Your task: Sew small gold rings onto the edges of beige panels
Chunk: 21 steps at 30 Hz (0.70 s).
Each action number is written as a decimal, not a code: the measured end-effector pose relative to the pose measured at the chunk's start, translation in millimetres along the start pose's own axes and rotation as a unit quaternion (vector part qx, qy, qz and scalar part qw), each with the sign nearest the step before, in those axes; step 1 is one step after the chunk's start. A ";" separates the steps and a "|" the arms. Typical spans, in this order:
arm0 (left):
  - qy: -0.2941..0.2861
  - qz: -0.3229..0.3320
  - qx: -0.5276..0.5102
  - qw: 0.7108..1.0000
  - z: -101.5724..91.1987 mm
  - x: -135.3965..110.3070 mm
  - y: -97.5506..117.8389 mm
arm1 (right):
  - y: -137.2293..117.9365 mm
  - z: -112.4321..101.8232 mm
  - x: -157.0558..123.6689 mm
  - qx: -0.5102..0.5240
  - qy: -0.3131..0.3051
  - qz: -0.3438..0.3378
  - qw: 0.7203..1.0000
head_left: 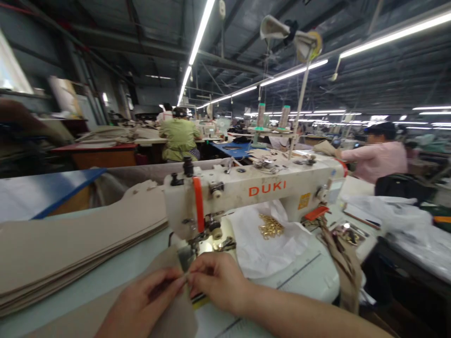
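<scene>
My left hand (141,300) and my right hand (218,281) meet at the fingertips just in front of the presser foot (186,256) of a white DUKI sewing machine (264,190). Between the fingertips is a small pale item (186,278), too small to identify. A beige fabric piece (172,305) lies under my left hand. To the left, a stack of beige fabric pieces (70,249) rests on the table. Small gold metal fittings (270,226) lie on white paper (268,249), beyond my right hand.
A metal tray (347,233) and a hanging beige strap (347,267) are right of the machine. A thread stand (299,108) rises behind it. A co-worker in a pink top (378,159) sits at the right, another in green (179,139) ahead. White plastic (394,216) lies at right.
</scene>
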<state>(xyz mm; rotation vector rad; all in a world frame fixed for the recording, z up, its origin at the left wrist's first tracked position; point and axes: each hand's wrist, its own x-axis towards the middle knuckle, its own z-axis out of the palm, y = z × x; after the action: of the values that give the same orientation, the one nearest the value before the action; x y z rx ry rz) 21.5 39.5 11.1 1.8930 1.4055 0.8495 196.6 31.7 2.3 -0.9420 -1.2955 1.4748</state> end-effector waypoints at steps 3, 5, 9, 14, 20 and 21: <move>-0.020 0.028 0.024 0.999 -3.1 -10.1 30.0 | -1.9 -2.3 -5.6 -0.042 -0.007 -0.039 0.998; -0.015 0.036 0.024 0.999 -3.3 -13.5 36.5 | -4.6 -4.2 -7.9 -0.075 -0.011 -0.063 0.995; -0.010 0.045 0.023 0.999 -2.6 -17.3 33.4 | -12.3 -5.8 -11.9 -0.116 -0.010 -0.079 0.990; -0.014 0.055 0.035 0.998 -1.9 -17.1 30.5 | -14.1 -5.6 -13.8 -0.152 -0.004 -0.090 0.984; -0.002 0.062 0.053 0.997 0.4 -20.0 30.8 | -16.7 -5.7 -15.2 -0.246 -0.005 -0.127 0.961; 0.000 0.062 0.056 0.996 1.3 -20.5 31.0 | -17.6 -5.9 -15.7 -0.270 -0.004 -0.136 0.953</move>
<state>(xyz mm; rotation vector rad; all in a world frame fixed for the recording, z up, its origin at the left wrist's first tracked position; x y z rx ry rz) 35.4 12.3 32.3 2.0834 1.3715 0.8446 209.3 18.5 18.3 -1.0440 -1.8018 0.9240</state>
